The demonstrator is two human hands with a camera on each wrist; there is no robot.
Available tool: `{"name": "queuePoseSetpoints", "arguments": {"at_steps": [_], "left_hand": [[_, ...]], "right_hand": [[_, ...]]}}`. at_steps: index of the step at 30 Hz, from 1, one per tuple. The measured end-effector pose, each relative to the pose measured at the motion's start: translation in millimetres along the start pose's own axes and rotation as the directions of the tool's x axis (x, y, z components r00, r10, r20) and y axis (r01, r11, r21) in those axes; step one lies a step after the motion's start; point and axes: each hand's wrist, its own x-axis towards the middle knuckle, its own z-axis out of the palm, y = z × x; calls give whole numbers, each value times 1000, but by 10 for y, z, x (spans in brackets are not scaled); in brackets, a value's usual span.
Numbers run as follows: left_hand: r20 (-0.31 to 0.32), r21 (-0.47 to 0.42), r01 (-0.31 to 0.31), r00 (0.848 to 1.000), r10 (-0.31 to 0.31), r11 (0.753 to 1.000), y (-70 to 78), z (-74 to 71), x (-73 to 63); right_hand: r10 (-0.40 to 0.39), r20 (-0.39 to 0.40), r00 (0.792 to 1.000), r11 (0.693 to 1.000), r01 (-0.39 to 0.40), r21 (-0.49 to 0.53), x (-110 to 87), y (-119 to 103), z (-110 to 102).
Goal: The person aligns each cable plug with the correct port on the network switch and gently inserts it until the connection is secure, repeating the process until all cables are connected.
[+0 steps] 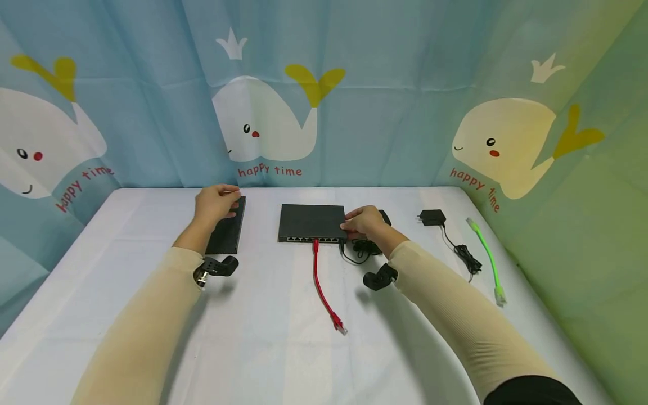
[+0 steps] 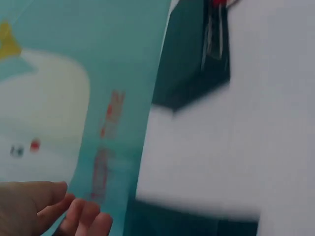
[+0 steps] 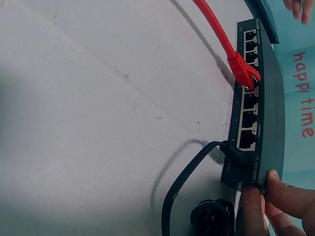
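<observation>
A black network switch (image 1: 311, 221) lies mid-table, its row of ports facing me. One end of a short red network cable (image 1: 318, 278) is plugged into it; the other lies loose. A black power cord (image 3: 183, 183) enters the port side near the right end. My right hand (image 1: 369, 221) pinches the switch's right end, thumb on top and fingers at the side, as the right wrist view shows. Over the far part of a second black box (image 1: 225, 235), on the left, is my left hand (image 1: 215, 203), fingers loosely bent. Whether it touches that box I cannot tell.
Beside my right hand lies a bundled black cord (image 1: 365, 246) with an adapter partly hidden. Farther right are another black power adapter (image 1: 432, 217) with its coiled cord (image 1: 467, 259) and a short green network cable (image 1: 488, 256). A whale-print curtain (image 1: 385, 112) borders the white table.
</observation>
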Motion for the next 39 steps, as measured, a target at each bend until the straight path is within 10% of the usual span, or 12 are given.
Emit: {"name": "queuePoseSetpoints", "arguments": {"at_steps": [8,17,39], "left_hand": [[-168,341,48,986,10,939,-352,-553,-32],[-27,215,188,982,-187,958,-720,-596,39],[198,101,251,943,-266,963,-766,-651,55]], "right_hand": [[0,-5,1000,1000,0,-9,-11,-4,1],[3,-2,1000,1000,-3,-22,-19,-2,-3],[26,23,999,1000,-26,-8,12,-6,-11]]}}
